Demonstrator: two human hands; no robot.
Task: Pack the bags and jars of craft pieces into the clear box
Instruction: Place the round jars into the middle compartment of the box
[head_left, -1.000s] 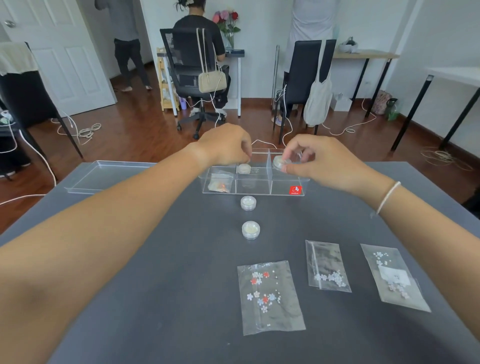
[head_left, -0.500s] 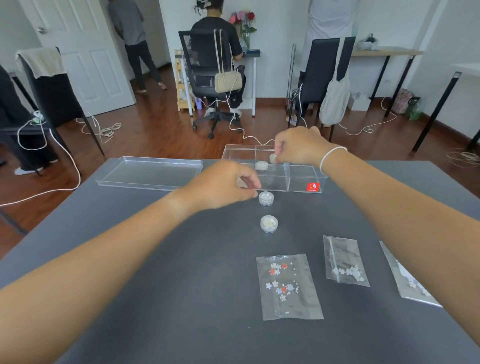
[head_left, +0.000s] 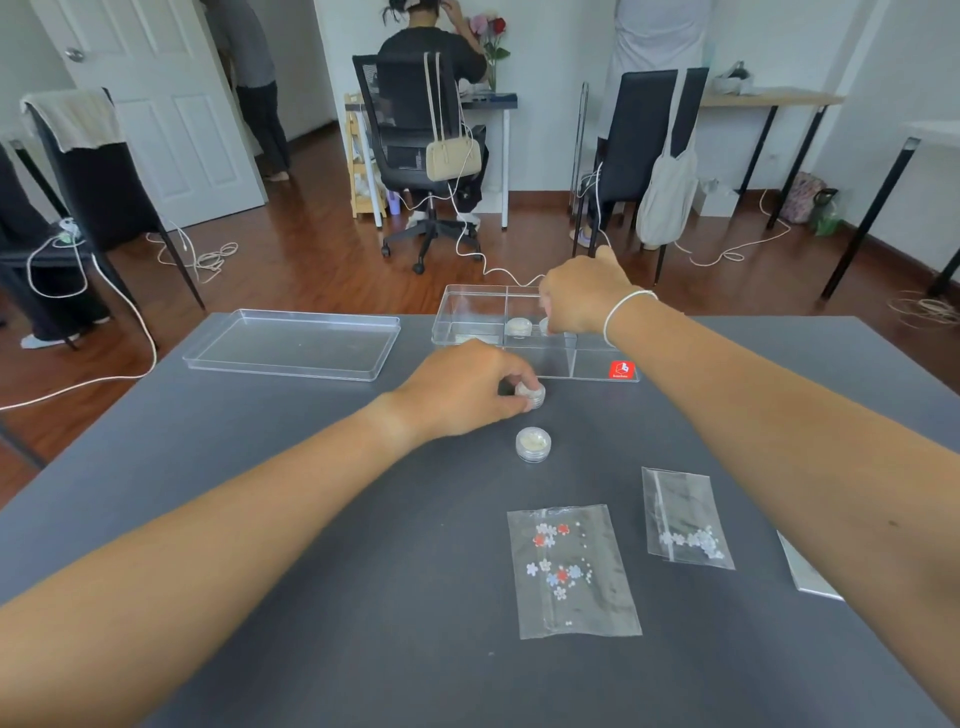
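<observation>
The clear box, split into compartments and marked with a red sticker, stands at the table's far edge. One small jar sits inside it. My right hand reaches into the box, fingers closed on a second jar beside the first. My left hand grips a third jar on the table just in front of the box. Another jar stands loose below it. Nearer me lie a bag of red and white flowers and a bag of white flowers; a third bag is mostly hidden by my right forearm.
The box's clear lid lies flat at the left of the box. The grey table ends just behind the box. Beyond are office chairs, desks, cables on a wood floor, a seated person and a standing person.
My left hand came back from the box and closed on the jar in front of it. My right hand carried its jar further into the box. The view shifted left.
</observation>
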